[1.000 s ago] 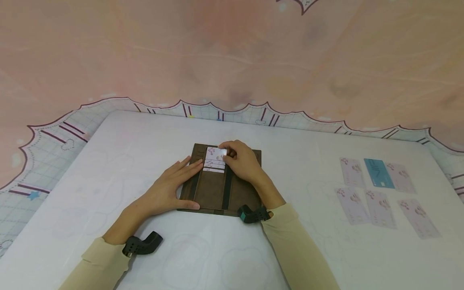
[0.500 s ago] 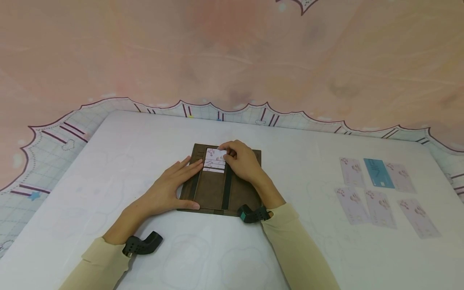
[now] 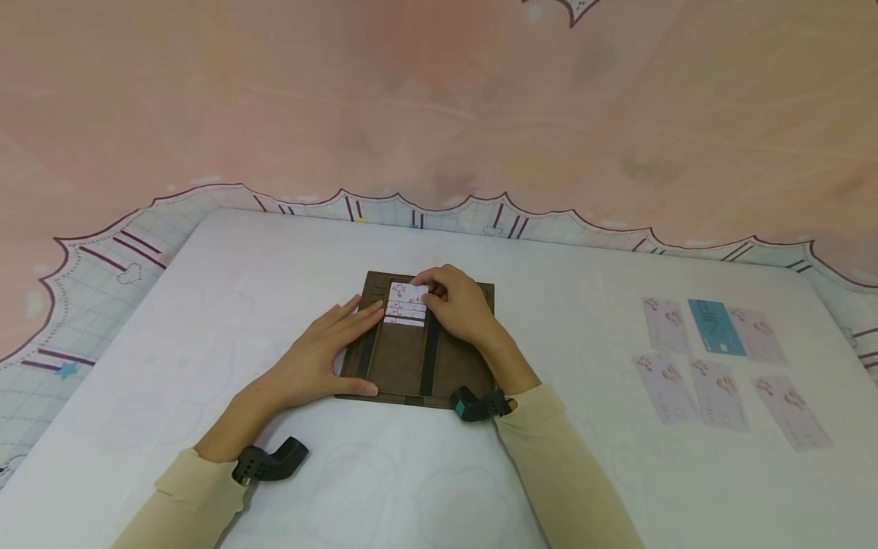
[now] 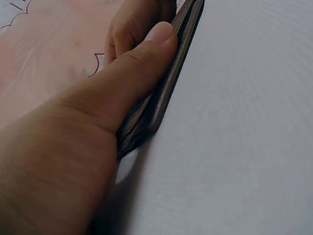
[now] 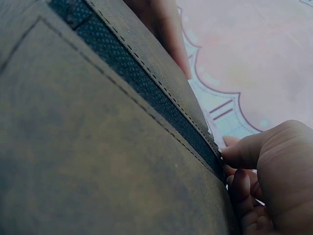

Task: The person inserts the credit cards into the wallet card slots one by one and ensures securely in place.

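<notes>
An opened brown leather card wallet lies on the white table, dark elastic strips running down it. Pale flowered cards sit stepped in its upper slots, only narrow bands showing. The topmost card stands out further; my right hand pinches its right edge between thumb and forefinger. In the right wrist view that thumb is right at the card's white edge, beside the stitched strip. My left hand rests along the wallet's left side, fingers extended, and its thumb lies over the near edge.
To the right on the table lie several loose pale flowered cards and one blue card. A black camera band is on each wrist. Behind the table hangs a peach cloth with a scalloped border.
The topmost card has slid slightly down toward the other cards in the wallet. Both hands have stayed almost in place, and the loose cards have not moved.
</notes>
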`<state>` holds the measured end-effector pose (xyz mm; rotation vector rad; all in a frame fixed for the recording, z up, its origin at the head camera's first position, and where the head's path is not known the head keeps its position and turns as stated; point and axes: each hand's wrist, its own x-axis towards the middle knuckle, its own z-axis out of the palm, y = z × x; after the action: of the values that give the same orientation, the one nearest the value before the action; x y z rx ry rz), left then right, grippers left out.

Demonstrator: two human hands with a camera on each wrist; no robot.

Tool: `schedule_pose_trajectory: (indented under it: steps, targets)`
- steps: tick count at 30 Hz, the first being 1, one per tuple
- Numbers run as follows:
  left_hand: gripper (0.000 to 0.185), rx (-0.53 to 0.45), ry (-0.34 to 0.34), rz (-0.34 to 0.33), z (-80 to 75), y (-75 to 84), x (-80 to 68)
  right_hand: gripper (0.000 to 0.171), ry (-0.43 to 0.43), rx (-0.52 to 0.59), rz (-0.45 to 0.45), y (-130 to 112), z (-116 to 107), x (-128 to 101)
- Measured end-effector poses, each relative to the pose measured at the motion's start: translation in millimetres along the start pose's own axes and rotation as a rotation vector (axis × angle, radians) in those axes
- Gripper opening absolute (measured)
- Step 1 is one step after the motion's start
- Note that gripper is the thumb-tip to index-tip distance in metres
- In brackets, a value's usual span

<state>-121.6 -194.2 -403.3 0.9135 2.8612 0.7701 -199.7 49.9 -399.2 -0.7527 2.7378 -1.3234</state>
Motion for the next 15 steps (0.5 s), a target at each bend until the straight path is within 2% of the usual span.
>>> schedule_pose_trajectory:
  steps: [15]
  targets:
    - [0.105,-0.01,-0.005,-0.016,-0.2,0.9,-0.6,0.023,-0.022,-0.009,0.009,-1.1,-1.2,-0.7]
